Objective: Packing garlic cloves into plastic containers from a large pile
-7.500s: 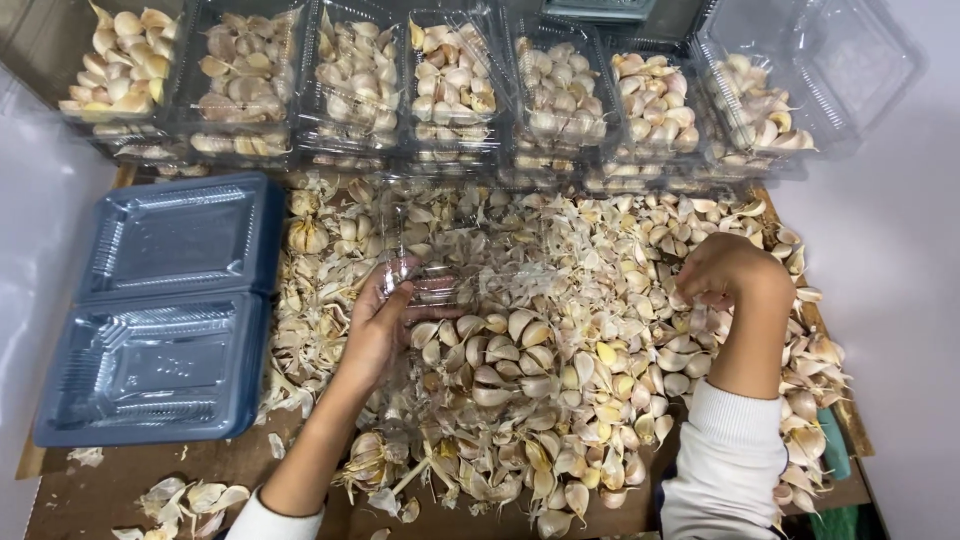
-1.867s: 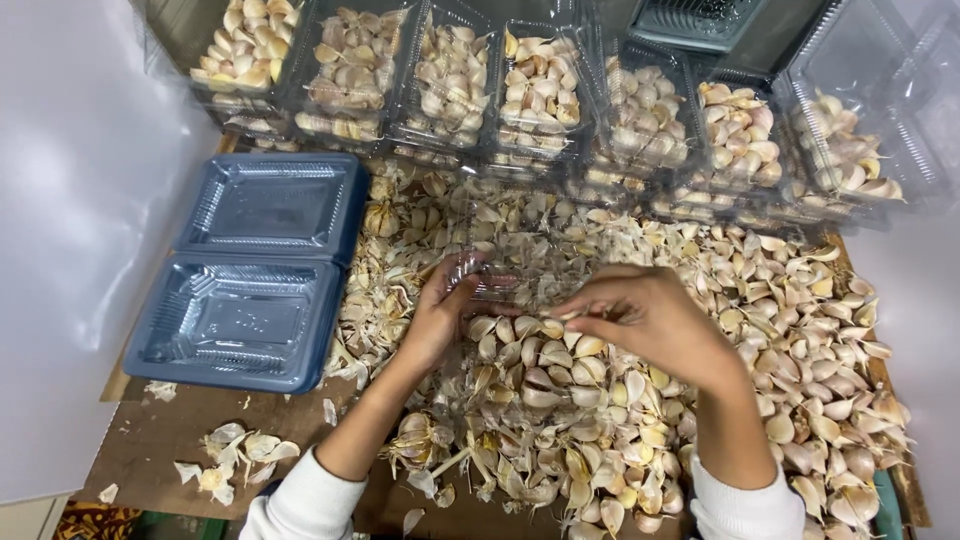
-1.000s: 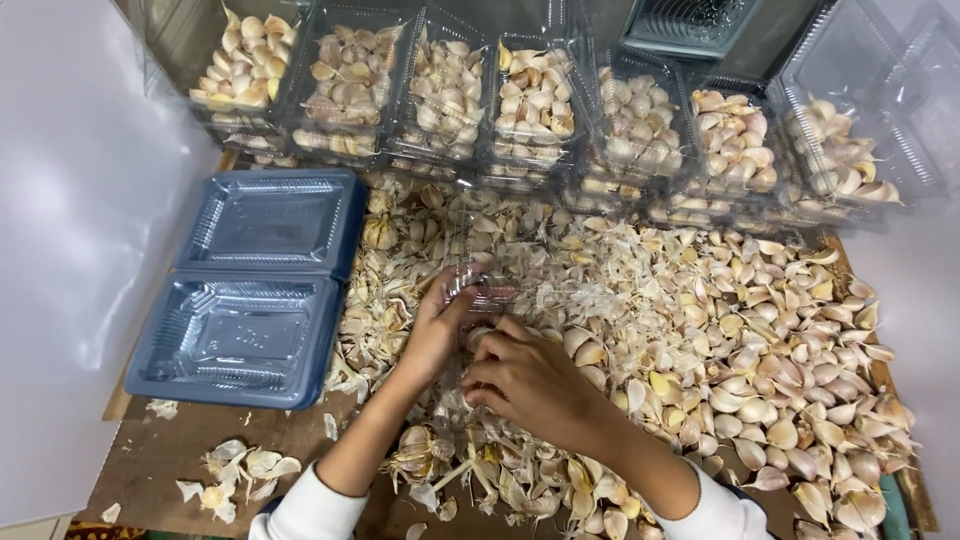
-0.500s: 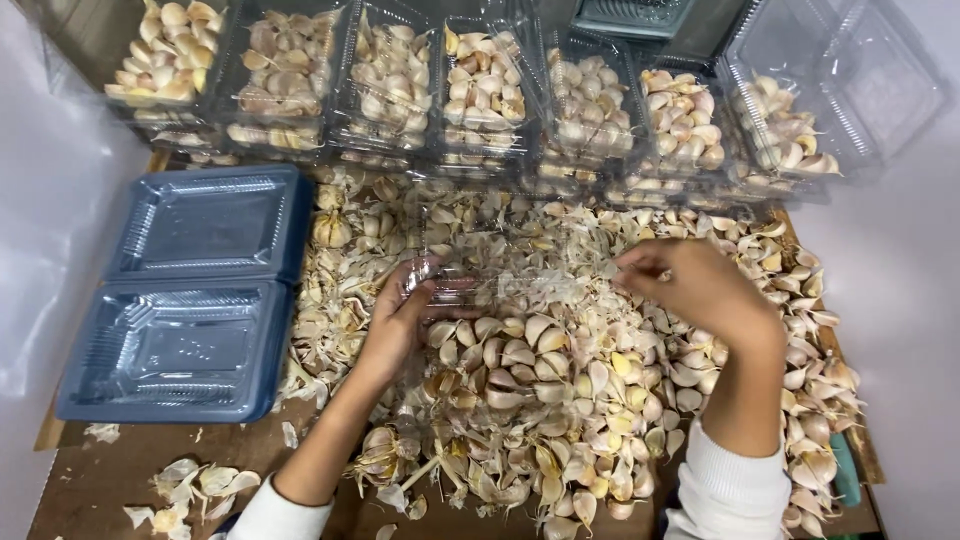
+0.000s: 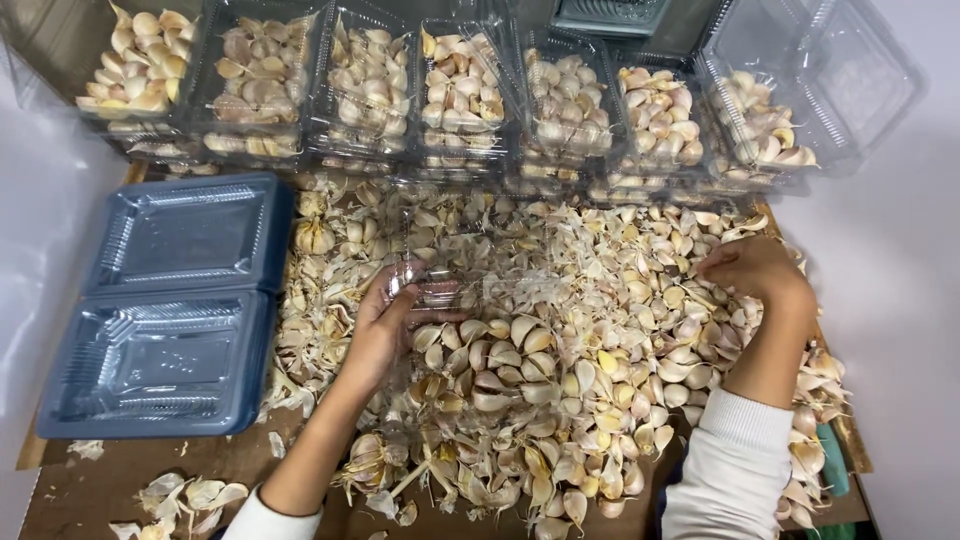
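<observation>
A big pile of loose garlic cloves [image 5: 560, 330] and papery skins covers the brown table. My left hand [image 5: 385, 325] holds the edge of a clear plastic clamshell box [image 5: 470, 345] lying open in the pile, with cloves in it. My right hand [image 5: 752, 270] is far to the right, fingers curled down onto cloves at the pile's right edge; whether it grips any cannot be seen.
A row of clear boxes filled with cloves [image 5: 460, 85] lines the back. A stack of empty clamshell boxes that look blue [image 5: 170, 305] lies open at the left. Loose skins [image 5: 185, 495] lie at the front left. White walls flank both sides.
My right hand moved from the clear box out to the right edge of the pile. My left hand has stayed on the box.
</observation>
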